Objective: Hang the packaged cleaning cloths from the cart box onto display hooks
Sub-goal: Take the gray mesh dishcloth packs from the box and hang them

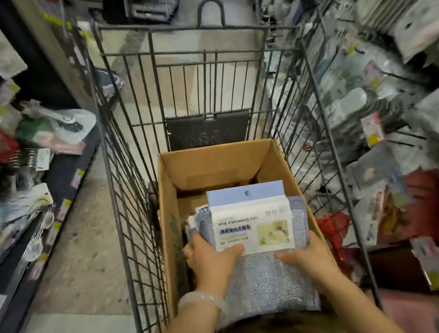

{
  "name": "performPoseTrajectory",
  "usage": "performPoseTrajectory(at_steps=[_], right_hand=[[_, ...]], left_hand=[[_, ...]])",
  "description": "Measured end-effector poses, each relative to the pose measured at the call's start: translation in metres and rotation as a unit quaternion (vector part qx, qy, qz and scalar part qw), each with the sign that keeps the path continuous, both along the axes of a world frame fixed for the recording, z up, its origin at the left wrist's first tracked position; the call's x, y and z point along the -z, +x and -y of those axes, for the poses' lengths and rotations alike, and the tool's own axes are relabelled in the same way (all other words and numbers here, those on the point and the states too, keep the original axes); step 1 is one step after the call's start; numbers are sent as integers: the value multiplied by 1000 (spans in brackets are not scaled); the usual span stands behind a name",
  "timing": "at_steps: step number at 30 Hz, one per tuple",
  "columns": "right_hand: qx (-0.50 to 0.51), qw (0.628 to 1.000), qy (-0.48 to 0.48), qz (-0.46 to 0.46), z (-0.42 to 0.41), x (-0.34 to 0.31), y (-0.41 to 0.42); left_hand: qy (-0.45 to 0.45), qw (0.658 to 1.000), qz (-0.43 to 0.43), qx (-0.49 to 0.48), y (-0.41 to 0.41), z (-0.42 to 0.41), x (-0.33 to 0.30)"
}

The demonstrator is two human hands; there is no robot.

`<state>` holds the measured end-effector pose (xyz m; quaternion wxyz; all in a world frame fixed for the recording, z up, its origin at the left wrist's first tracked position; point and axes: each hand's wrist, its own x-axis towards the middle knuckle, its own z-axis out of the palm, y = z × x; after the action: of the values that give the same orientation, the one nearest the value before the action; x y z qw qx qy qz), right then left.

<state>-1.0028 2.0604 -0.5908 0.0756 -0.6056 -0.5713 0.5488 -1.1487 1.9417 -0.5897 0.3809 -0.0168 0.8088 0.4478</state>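
We see the stack of packaged cleaning cloths [256, 245] lying in the near end of the cardboard box [213, 164], which sits inside the wire cart [188, 90]. The top pack carries a white paper label [252, 226] with a blue header card [244, 192] above it; the cloth below is a grey, glittery woven mesh under clear film, so it will likely feel slick and floppy.

Our left hand [209, 256] grips the stack's left edge, thumb lying over the label and fingers tucked down the side. Our right hand [308, 258] holds the right edge, thumb on top of the mesh; its fingers are hidden behind the stack, so we cannot tell how far they curl under.

We judge the step in hand to be lifting a bundle out. To do it well, we should squeeze both sides evenly so the slippery packs do not fan apart, lift straight up to clear the box walls, and keep the header cards aligned at the far end for hooking.

Blurred display hooks [405, 136] with hanging packets stand to the right of the cart, and shelves [31, 194] of goods to the left.
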Motion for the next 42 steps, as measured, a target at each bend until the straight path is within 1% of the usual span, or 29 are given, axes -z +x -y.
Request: performPoseTrajectory(at_steps=[4, 7, 10, 13, 16, 20, 23, 27, 31, 34, 36, 38, 42], right_hand=[[56, 995, 48, -63, 24, -46, 14], [102, 984, 107, -101, 53, -93, 29], [150, 967, 165, -121, 94, -143, 51], [208, 945, 206, -147, 141, -187, 77], [269, 918, 250, -151, 192, -224, 108], [343, 885, 287, -131, 254, -263, 166], [394, 859, 310, -107, 307, -286, 219], [442, 822, 347, -89, 396, -311, 292], [503, 771, 386, -60, 501, -327, 367], [558, 713, 423, -34, 593, -337, 418], [593, 670, 447, -17, 656, -343, 453], [625, 634, 456, 11, 716, -352, 485], [660, 585, 470, 29, 816, -375, 537]], left_hand=[[117, 992, 1, 38, 11, 9, -46], [177, 979, -47, 94, 18, 24, -89], [241, 955, -82, 152, 31, 47, -137], [305, 924, -95, 211, 49, 77, -180], [336, 892, -128, 275, 74, 103, -217], [384, 844, -134, 349, 124, 136, -265], [406, 806, -118, 414, 173, 163, -291], [425, 757, -53, 494, 255, 207, -313], [442, 701, -4, 560, 352, 275, -328], [456, 652, 23, 605, 426, 344, -333], [463, 614, 55, 637, 472, 397, -339], [465, 583, 91, 660, 514, 449, -348], [499, 518, 127, 683, 583, 533, -373]])
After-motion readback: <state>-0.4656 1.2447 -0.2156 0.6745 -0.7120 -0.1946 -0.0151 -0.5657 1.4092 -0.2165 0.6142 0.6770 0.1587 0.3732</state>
